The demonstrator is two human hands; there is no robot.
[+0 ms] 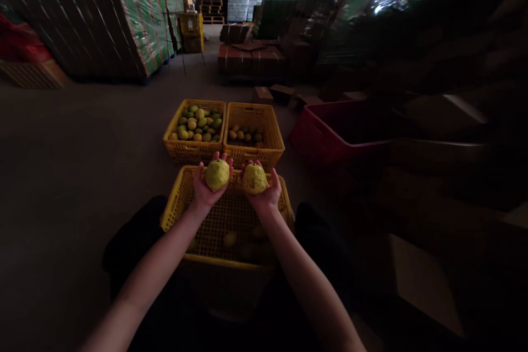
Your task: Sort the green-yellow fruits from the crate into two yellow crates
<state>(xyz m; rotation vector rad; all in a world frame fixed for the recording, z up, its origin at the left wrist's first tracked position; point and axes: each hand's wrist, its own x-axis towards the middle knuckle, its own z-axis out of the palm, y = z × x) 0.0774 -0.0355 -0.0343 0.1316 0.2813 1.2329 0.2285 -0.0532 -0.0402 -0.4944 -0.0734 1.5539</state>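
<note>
My left hand (pixel 203 191) cups a lumpy yellow-green fruit (pixel 217 175), which looks like a guava, palm up with the fingers curled behind it. A second such guava (pixel 254 179), with brown blemishes on its lower side, rests in my right hand (pixel 269 196), held the same way. Both are raised side by side over the far part of a yellow plastic crate (pixel 226 260). Low in that crate lie a few dim fruits, among them a yellowish one (pixel 230 239).
Beyond stand two more yellow crates: the left one (pixel 193 149) is full of green and yellow fruit, while the right one (pixel 272 126) has several at its bottom. A red bin (pixel 325 135) is at right. Wrapped stacks (pixel 144 16) and cartons (pixel 251 60) stand farther back.
</note>
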